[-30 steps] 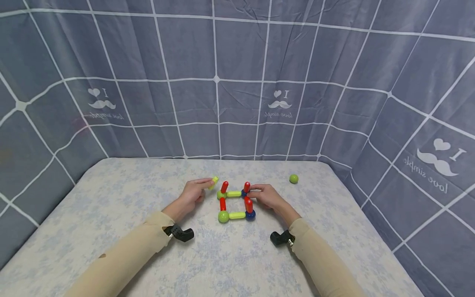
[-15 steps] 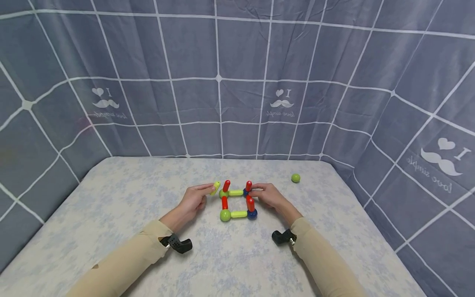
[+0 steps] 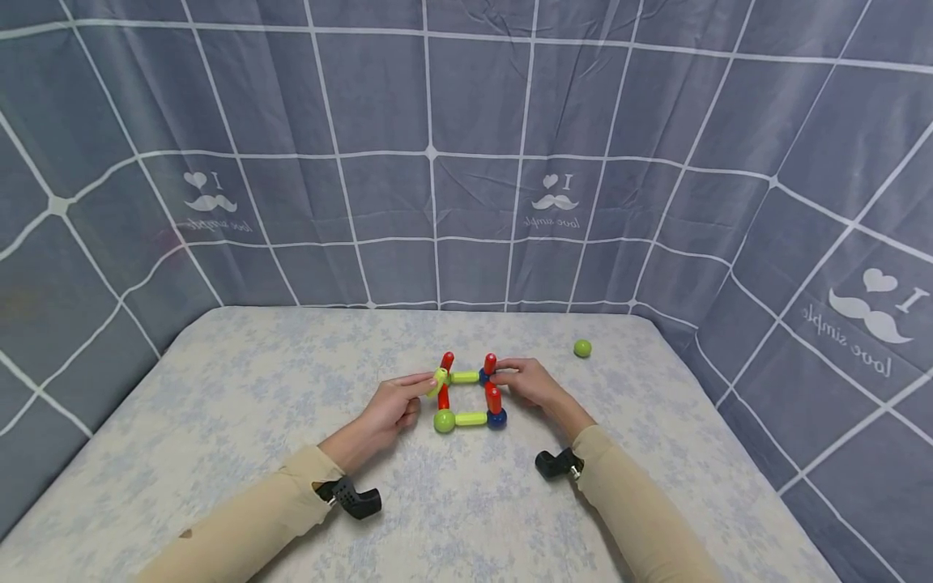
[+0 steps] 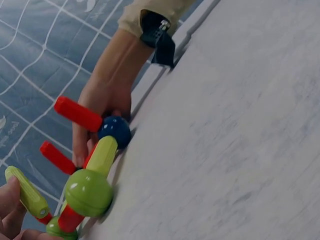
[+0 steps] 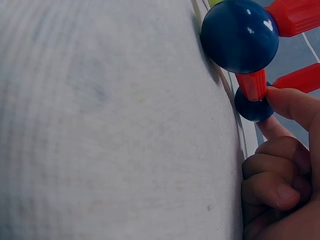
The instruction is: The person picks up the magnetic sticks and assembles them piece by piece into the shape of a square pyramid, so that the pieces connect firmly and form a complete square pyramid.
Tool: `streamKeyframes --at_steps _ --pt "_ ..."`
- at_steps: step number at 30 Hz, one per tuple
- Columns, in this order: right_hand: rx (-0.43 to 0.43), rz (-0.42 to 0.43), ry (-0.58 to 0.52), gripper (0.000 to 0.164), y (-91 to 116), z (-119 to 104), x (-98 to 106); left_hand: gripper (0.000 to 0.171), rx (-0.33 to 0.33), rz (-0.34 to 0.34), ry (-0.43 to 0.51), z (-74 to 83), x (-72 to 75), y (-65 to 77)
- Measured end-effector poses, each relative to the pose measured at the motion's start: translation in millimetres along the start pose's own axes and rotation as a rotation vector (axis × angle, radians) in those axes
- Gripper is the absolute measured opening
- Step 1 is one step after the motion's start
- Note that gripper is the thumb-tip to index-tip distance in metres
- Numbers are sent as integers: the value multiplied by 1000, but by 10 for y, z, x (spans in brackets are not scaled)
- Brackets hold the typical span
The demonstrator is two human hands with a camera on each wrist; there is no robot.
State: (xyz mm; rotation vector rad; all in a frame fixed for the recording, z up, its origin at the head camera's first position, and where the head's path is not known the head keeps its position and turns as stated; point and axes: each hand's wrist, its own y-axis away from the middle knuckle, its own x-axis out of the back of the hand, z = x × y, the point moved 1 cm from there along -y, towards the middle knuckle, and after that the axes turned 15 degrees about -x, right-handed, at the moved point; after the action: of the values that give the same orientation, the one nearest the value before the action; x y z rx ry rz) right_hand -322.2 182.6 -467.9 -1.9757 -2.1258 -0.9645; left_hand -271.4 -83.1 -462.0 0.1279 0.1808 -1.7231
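Observation:
A square of magnetic rods and balls lies on the table. Its near corners are a green ball [image 3: 445, 421] and a blue ball [image 3: 497, 419]. Red rods stand up from both blue corners and the far green ball [image 4: 61, 227]. My left hand [image 3: 389, 409] pinches a loose yellow-green magnetic rod [image 4: 29, 194] beside the red upright at the far left corner; in the head view it partly covers that corner. With thumb and a finger, my right hand [image 3: 530, 382] pinches the far blue ball [image 5: 252, 107].
A loose green ball [image 3: 582, 348] lies at the back right of the patterned table [image 3: 291, 356]. A grey-blue checked curtain [image 3: 379, 202] stands behind the table and along its sides. Black wrist cameras [image 3: 357, 498] jut from both sleeves.
My left hand has moved right and slightly nearer with the yellow-green rod, bringing it to the far left corner. My right hand stays at the far blue ball.

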Motion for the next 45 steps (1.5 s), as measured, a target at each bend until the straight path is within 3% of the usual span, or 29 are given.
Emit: streamKeyframes --at_steps 14,31,45 --pt "10 9 17 34 -18 2 4 40 3 -71 -65 -67 -204 150" --pt "-16 13 25 38 -26 -3 -7 41 2 -61 -70 -61 -165 172" --pt "33 3 73 44 28 -1 31 38 -41 -75 -90 -49 -116 195"
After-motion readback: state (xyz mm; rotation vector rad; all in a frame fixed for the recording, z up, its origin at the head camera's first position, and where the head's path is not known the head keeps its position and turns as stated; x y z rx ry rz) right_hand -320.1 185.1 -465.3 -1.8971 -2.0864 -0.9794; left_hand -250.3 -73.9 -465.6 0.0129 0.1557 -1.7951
